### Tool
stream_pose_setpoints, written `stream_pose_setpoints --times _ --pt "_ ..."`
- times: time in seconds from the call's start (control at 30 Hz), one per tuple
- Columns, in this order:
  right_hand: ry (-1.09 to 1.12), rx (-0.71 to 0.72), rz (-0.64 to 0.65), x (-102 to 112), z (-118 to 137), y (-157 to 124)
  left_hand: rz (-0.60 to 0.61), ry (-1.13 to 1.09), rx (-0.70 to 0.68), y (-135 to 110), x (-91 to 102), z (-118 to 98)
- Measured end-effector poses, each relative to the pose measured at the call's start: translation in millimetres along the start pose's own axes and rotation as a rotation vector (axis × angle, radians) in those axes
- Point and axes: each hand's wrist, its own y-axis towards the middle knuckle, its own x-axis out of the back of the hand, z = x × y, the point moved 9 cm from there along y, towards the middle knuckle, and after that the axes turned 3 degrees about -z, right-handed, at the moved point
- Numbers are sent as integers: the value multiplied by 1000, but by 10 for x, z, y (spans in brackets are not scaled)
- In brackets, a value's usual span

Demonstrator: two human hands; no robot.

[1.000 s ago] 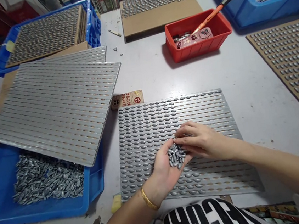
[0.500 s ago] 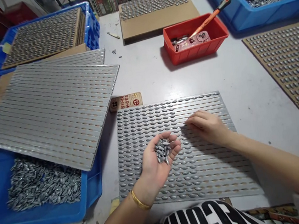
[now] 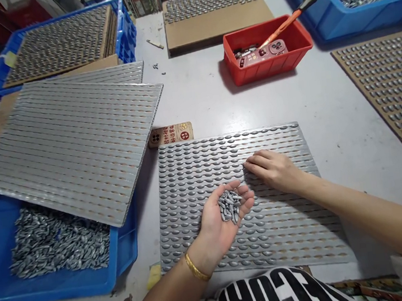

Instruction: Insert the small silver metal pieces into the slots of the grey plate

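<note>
Well, the hands are apart above a flat grey metal tray dimpled with rows of oval hollows, most of them showing a dull grey shape. The left hand lies palm up and cupped, its curled fingers keeping a loose pile of small grey pointed metal slugs from rolling off. The right hand rests palm down on the rows just beside it (whether its fingertips pinch a slug is hard to tell from this angle). Left of the tray, a wide grey corrugated sheet lies tilted over a bright blue plastic crate, covering part of the heap of matching slugs inside. A small printed card sits at the tray's far edge. Farther along the pale grey table, a red plastic tub holds an orange-handled tool and a pink-cased phone.
</note>
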Motion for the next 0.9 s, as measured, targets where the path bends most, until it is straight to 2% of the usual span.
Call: stream_pose_setpoints --times 0.1,0.2,0.3,0.5,0.67,0.8,0.9 --pt "58 -46 -49 109 12 34 28 -7 -5 19 -23 -4" --pt "238 -101 -102 285 116 102 55 -25 -9 48 -36 10" --pt "358 -45 -31 359 362 172 72 -59 -48 82 -35 4" --pt "268 44 59 315 604 151 85 -104 -21 108 -34 66" --pt "167 92 54 306 689 106 67 -128 -5 100 -27 129" --pt "321 -54 -31 450 528 103 48 -100 -23 55 -31 92" --pt "540 -301 -93 504 181 13 36 -67 -12 -16 -46 -6"
